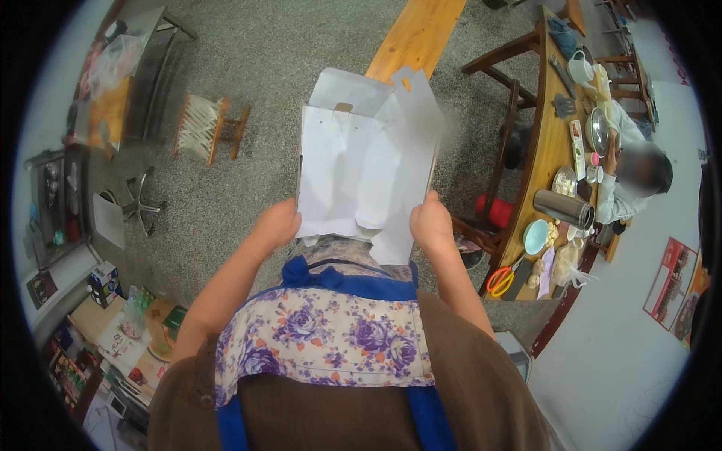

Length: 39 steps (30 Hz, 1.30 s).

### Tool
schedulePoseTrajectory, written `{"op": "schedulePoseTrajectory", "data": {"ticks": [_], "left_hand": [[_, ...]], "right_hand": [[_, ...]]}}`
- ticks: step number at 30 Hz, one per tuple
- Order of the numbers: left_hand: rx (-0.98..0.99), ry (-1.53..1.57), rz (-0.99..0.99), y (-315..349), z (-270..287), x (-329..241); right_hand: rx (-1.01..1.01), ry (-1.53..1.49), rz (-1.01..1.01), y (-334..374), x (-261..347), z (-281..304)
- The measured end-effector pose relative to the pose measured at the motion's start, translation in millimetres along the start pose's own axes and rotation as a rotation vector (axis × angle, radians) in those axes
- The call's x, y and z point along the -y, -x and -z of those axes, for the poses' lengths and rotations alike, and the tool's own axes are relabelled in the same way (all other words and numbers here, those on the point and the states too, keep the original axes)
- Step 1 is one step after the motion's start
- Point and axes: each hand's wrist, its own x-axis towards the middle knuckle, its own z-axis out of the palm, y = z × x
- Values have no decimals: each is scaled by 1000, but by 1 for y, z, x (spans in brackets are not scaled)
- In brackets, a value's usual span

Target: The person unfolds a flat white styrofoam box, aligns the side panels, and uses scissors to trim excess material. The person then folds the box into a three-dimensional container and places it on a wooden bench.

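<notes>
An opened cardboard box [338, 161], white on the inside with its flaps folded out, is held up in front of my apron. My left hand [280, 222] is closed on its left side near the bottom corner. On the opposite side, my right hand [432, 224] grips the right edge at about the same height. One flap sticks up and out at the upper right, and a torn-looking piece hangs at the lower right. The inside shows white creased panels and no contents that I can make out. My fingertips are mostly hidden behind the cardboard.
A wooden bench [417, 37] stands beyond the box. To the right, a long table [519, 248] carries orange-handled scissors [502, 281], a light-blue bowl [536, 237] and a steel flask [562, 208]; another person [632, 165] sits behind it. A small stool [201, 128] is at the left.
</notes>
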Motion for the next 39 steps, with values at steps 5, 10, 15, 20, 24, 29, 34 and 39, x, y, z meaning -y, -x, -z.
{"op": "schedulePoseTrajectory", "data": {"ticks": [5,10,15,20,24,29,34,39], "left_hand": [[46,-25,71,-12,-6,14],[67,24,139,-17,4,12],[27,93,101,-14,-2,27],[-37,32,185,-14,0,8],[-136,31,171,-22,-7,11],[-79,-4,180,-23,3,5],[-39,-116,152,-27,5,-14],[-12,-190,182,-35,-7,-38]], "right_hand": [[29,27,10,1,4,-14],[-3,53,57,2,-6,-33],[6,45,39,2,-9,-31],[44,46,-12,3,-6,-27],[54,65,-25,3,-3,-29],[65,84,-22,6,4,-26],[32,99,25,8,7,-34],[62,127,23,10,13,-35]]}}
